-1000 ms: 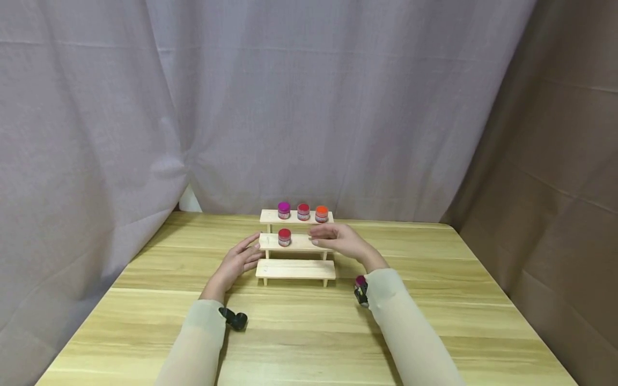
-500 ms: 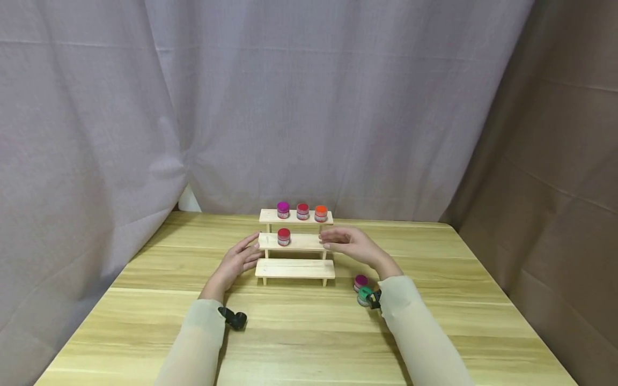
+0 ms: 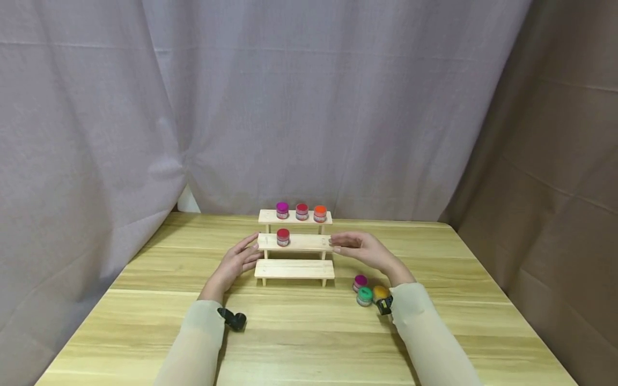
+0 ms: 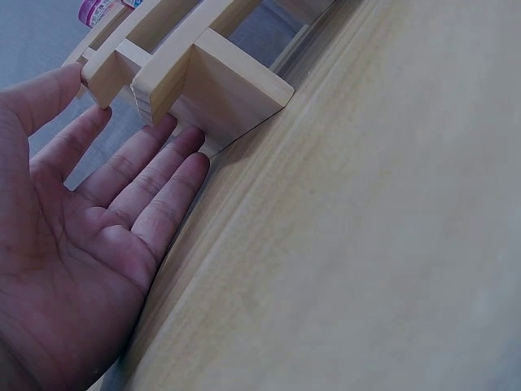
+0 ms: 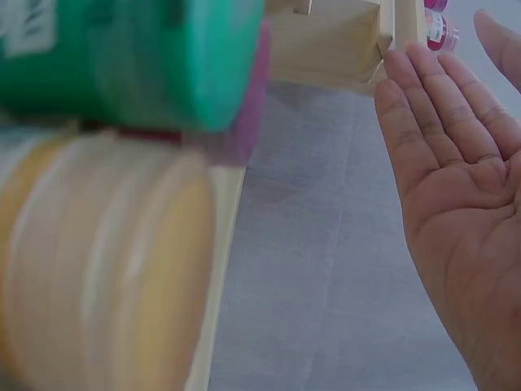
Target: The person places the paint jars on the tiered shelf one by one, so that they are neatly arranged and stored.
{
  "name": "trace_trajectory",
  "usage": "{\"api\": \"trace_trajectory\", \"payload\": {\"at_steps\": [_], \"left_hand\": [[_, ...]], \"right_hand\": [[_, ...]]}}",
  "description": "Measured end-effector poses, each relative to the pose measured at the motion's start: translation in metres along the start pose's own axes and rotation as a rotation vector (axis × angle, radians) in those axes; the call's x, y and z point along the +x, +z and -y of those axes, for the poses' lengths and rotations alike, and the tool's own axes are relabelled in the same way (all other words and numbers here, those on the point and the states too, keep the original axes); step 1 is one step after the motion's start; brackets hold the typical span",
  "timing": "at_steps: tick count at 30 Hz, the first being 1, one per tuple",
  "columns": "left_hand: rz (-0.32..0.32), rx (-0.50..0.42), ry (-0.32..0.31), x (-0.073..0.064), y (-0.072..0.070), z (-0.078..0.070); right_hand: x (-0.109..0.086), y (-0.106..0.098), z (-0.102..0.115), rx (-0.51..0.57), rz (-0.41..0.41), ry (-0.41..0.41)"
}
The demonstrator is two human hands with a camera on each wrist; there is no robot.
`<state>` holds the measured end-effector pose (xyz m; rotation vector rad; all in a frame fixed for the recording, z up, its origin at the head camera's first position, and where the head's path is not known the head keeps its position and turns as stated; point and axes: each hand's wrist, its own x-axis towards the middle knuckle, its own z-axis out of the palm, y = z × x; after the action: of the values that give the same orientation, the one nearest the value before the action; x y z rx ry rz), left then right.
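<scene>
A three-step wooden stand (image 3: 294,269) is on the table. Purple (image 3: 282,210), red (image 3: 301,212) and orange (image 3: 319,214) paint jars occupy its top step. Another red jar (image 3: 282,237) sits towards the left of the middle step, while the lowest step is bare. At the stand's left end is my left hand (image 3: 235,266); in the left wrist view its extended fingers (image 4: 155,179) lie against or very near the step ends. My right hand (image 3: 369,252), fingers extended and palm inward, is by the right end of the middle step, holding nothing.
Magenta (image 3: 360,283), green (image 3: 365,296) and yellow (image 3: 380,293) jars stand together on the table (image 3: 289,343), by my right wrist camera (image 3: 384,305). A grey curtain (image 3: 314,107) hangs behind the table, and a brownish one (image 3: 555,161) at the right.
My right hand has drawn rightward from above the middle step to its right end. The green and yellow jars have come into view from behind my right wrist. My left hand stays put.
</scene>
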<state>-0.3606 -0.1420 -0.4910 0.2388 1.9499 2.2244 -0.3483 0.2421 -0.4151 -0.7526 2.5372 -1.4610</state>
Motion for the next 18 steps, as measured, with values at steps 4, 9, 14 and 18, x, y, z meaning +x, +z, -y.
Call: {"api": "trace_trajectory", "payload": {"at_steps": [4, 9, 14, 18], "left_hand": [[0.012, 0.0, 0.005, -0.001, 0.001, 0.001], [0.009, 0.003, 0.011, 0.0, 0.003, 0.001], [0.001, 0.001, 0.003, 0.0, 0.002, 0.001], [0.002, 0.001, 0.007, 0.0, 0.001, 0.001]], "right_hand": [[-0.011, -0.005, -0.005, -0.022, -0.005, -0.002], [-0.026, -0.012, -0.012, -0.037, -0.018, 0.034], [-0.041, -0.019, -0.023, -0.057, -0.027, 0.068], [-0.048, -0.025, -0.033, -0.062, -0.028, 0.089]]}}
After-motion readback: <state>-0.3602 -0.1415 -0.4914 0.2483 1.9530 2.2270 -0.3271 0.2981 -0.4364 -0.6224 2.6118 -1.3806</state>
